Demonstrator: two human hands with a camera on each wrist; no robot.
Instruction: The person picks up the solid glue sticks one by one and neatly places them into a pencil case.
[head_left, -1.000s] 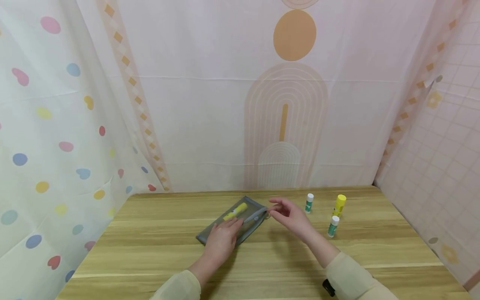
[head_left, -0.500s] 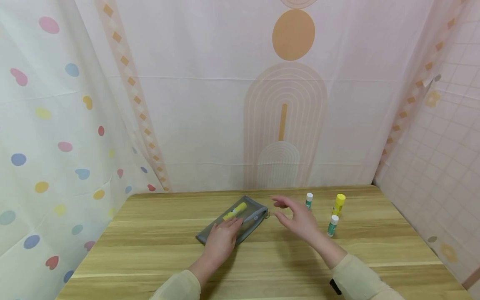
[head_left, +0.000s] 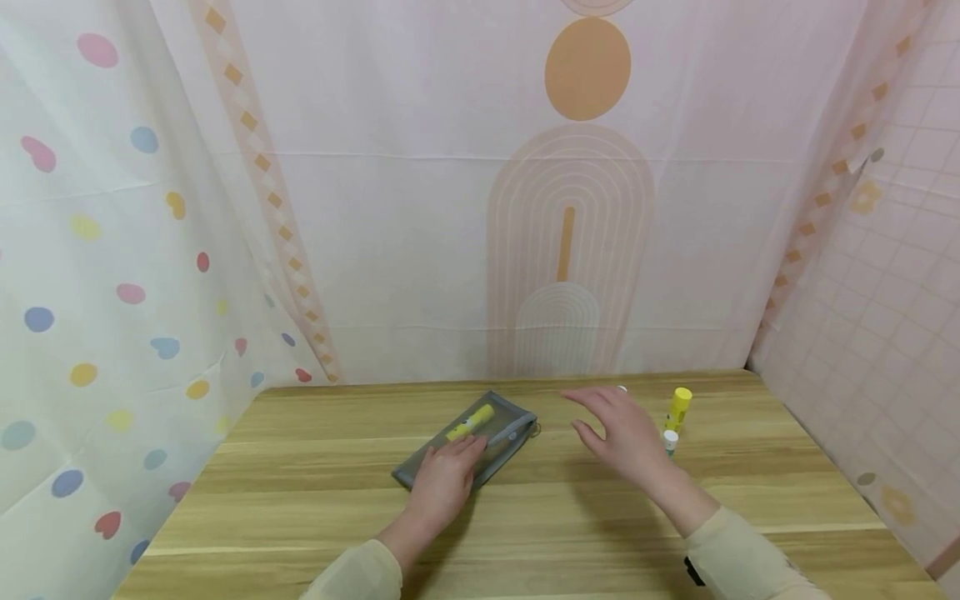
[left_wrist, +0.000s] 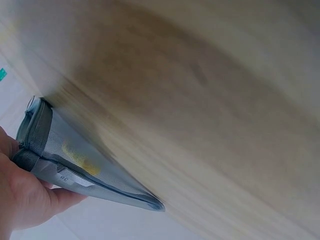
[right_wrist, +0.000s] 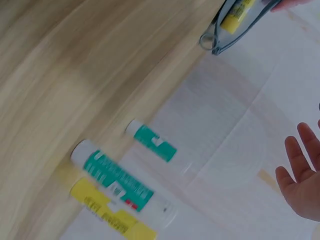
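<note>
A grey see-through mesh pouch (head_left: pixel 510 421) lies flat on the table with a yellow glue stick (head_left: pixel 470 422) inside it. My left hand (head_left: pixel 442 483) rests on the pouch's near part, fingers stretched over the mesh; the left wrist view shows the pouch's zip edge (left_wrist: pixel 75 175) beside the hand. My right hand (head_left: pixel 626 433) hovers to the right of the pouch with parted, loosely bent fingers, holding nothing. Behind it, a small green-and-white glue stick (right_wrist: pixel 155 142) is almost hidden in the head view. A larger green-and-white glue stick (head_left: pixel 671 442) is partly covered by the right hand.
A yellow glue stick (head_left: pixel 678 408) stands upright at the table's right. A black object (head_left: pixel 694 572) shows beside the right sleeve. Patterned curtains (head_left: pixel 420 250) hang behind and at both sides of the wooden table (head_left: pixel 300 500).
My right hand has left the pouch's zip end and moved right, its fingers opening, now overlapping the green-and-white glue sticks. The left hand and pouch have stayed in place.
</note>
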